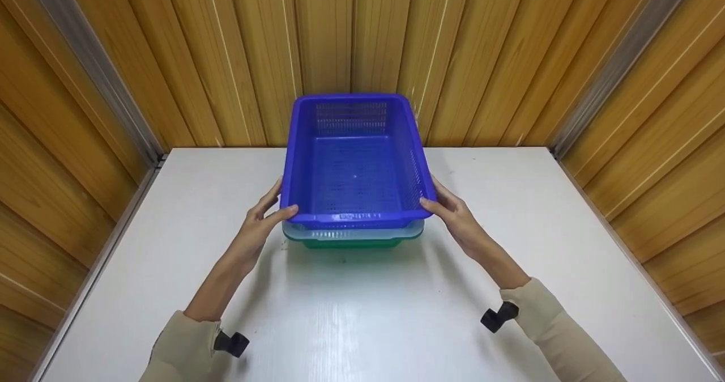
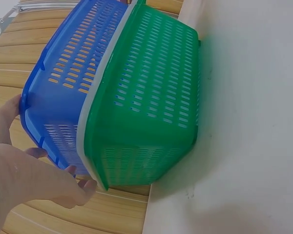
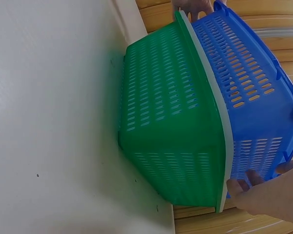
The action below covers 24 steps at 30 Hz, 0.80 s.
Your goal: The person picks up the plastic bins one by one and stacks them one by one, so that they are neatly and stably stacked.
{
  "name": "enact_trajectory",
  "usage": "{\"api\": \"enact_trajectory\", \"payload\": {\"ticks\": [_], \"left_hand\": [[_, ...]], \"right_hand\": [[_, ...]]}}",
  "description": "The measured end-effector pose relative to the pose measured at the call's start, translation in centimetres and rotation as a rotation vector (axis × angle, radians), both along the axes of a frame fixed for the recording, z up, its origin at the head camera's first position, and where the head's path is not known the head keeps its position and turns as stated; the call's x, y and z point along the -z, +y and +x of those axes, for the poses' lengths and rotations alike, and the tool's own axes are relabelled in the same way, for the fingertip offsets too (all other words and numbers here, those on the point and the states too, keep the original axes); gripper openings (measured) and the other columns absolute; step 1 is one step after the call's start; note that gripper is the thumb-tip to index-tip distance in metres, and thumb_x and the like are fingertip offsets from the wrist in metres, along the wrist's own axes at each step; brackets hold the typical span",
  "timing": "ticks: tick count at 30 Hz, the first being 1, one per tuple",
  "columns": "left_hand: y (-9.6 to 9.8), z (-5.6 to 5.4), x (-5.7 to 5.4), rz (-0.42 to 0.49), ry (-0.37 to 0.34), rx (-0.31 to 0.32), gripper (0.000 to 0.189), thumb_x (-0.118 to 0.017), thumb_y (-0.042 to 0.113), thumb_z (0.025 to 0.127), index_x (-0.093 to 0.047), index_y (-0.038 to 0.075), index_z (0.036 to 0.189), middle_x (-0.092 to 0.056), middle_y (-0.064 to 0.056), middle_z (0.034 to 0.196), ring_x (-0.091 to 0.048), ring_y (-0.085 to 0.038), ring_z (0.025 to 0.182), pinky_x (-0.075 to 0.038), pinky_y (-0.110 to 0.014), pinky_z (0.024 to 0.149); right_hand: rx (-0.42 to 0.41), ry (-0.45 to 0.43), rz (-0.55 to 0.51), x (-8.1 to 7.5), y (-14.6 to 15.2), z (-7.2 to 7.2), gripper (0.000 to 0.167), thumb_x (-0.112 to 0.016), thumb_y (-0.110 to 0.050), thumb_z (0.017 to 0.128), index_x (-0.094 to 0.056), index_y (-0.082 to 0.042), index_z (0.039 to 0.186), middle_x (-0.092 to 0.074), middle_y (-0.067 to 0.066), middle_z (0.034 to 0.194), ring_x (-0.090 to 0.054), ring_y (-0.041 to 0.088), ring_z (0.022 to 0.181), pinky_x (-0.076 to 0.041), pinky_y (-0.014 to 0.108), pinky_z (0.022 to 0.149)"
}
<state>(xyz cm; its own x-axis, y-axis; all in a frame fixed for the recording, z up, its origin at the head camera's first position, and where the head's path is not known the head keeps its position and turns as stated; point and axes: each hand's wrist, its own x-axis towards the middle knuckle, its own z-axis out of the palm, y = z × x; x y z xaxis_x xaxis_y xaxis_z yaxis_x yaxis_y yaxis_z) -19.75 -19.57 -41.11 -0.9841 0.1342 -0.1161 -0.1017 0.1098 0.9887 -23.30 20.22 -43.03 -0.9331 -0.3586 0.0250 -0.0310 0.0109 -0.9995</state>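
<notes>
A blue plastic basket (image 1: 355, 172) with slotted walls sits part-way down in a stack on the white table. Beneath it, a pale rim (image 2: 94, 97) shows between the blue basket and a green slotted basket (image 2: 151, 73), whose base is on the table. My left hand (image 1: 256, 228) grips the blue basket's near left corner, thumb over the rim and fingers along the outside wall. At the near right corner my right hand (image 1: 460, 223) holds it likewise, its thumb on the rim. Right fingertips (image 3: 233, 186) come close to the pale rim.
Wood-patterned panels (image 1: 379, 36) rise behind the white table (image 1: 351, 319) and on both sides. Metal posts (image 1: 589, 81) stand at the back corners. The stack is near the table's far edge. Small black devices (image 1: 232, 344) are strapped to both sleeved wrists.
</notes>
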Motion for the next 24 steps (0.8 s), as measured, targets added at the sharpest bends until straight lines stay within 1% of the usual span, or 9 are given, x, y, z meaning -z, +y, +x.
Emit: {"api": "enact_trajectory", "payload": {"ticks": [1, 3, 6, 10, 13, 16, 20, 24], "left_hand": [[0.0, 0.0, 0.1, -0.001, -0.004, 0.001, 0.076, -0.069, 0.039, 0.096, -0.028, 0.043, 0.160, -0.018, -0.001, 0.171, 0.002, -0.028, 0.161, 0.005, -0.072, 0.122], [0.0, 0.0, 0.5, -0.004, -0.014, 0.002, 0.076, -0.069, 0.039, 0.096, -0.028, 0.042, 0.160, -0.017, -0.001, 0.171, 0.003, -0.029, 0.161, 0.005, -0.072, 0.122], [-0.2, 0.1, 0.8, -0.001, -0.033, 0.007, 0.076, -0.069, 0.040, 0.097, -0.027, 0.042, 0.161, -0.015, -0.001, 0.171, 0.003, -0.029, 0.161, 0.005, -0.071, 0.122], [-0.5, 0.2, 1.0, -0.004, -0.054, -0.004, 0.077, -0.069, 0.040, 0.096, -0.027, 0.042, 0.161, -0.012, -0.002, 0.172, 0.004, -0.030, 0.160, 0.005, -0.070, 0.123], [-0.8, 0.3, 1.3, -0.007, -0.063, -0.010, 0.077, -0.069, 0.040, 0.096, -0.027, 0.042, 0.161, -0.011, -0.002, 0.172, 0.005, -0.031, 0.160, 0.004, -0.070, 0.123], [-0.9, 0.3, 1.6, 0.000, -0.070, -0.001, 0.077, -0.068, 0.039, 0.097, -0.026, 0.042, 0.161, -0.010, -0.003, 0.172, 0.004, -0.030, 0.160, 0.005, -0.070, 0.123], [-1.0, 0.4, 2.2, 0.028, -0.073, 0.019, 0.076, -0.066, 0.037, 0.099, -0.024, 0.042, 0.162, -0.015, -0.005, 0.171, 0.000, -0.029, 0.160, 0.005, -0.070, 0.123], [-1.1, 0.6, 2.9, 0.042, -0.084, 0.036, 0.076, -0.066, 0.037, 0.099, -0.022, 0.042, 0.162, -0.020, -0.005, 0.169, -0.002, -0.029, 0.160, 0.005, -0.069, 0.123]], "right_hand": [[-0.002, -0.006, 0.003, 0.2, 0.1, 0.1, 0.073, -0.057, -0.026, 0.105, -0.016, -0.020, 0.165, -0.019, 0.004, 0.172, -0.018, 0.026, 0.160, -0.010, 0.050, 0.131], [-0.009, -0.016, 0.006, 0.5, 0.1, 0.2, 0.073, -0.057, -0.026, 0.105, -0.016, -0.020, 0.165, -0.018, 0.005, 0.172, -0.020, 0.027, 0.159, -0.012, 0.050, 0.130], [-0.022, -0.036, 0.008, 1.0, 0.1, 0.4, 0.073, -0.056, -0.027, 0.105, -0.015, -0.020, 0.165, -0.019, 0.007, 0.172, -0.024, 0.029, 0.158, -0.021, 0.049, 0.129], [-0.027, -0.074, -0.009, 1.5, -0.3, 0.5, 0.075, -0.057, -0.027, 0.105, -0.015, -0.021, 0.166, -0.019, 0.009, 0.171, -0.029, 0.032, 0.156, -0.031, 0.050, 0.124], [-0.031, -0.104, -0.028, 1.8, -0.7, 0.5, 0.076, -0.058, -0.026, 0.104, -0.013, -0.021, 0.166, -0.017, 0.011, 0.172, -0.027, 0.034, 0.156, -0.034, 0.052, 0.122], [-0.037, -0.126, -0.036, 2.1, -0.8, 0.7, 0.078, -0.057, -0.026, 0.105, -0.010, -0.020, 0.166, -0.013, 0.013, 0.172, -0.024, 0.036, 0.157, -0.035, 0.055, 0.120], [-0.046, -0.160, -0.046, 2.8, -0.8, 1.0, 0.080, -0.057, -0.027, 0.105, -0.006, -0.019, 0.166, -0.013, 0.018, 0.172, -0.028, 0.041, 0.154, -0.040, 0.055, 0.116], [-0.041, -0.181, -0.051, 3.6, -0.9, 1.2, 0.081, -0.058, -0.026, 0.104, -0.006, -0.018, 0.166, -0.017, 0.022, 0.170, -0.035, 0.044, 0.150, -0.046, 0.052, 0.111]]}}
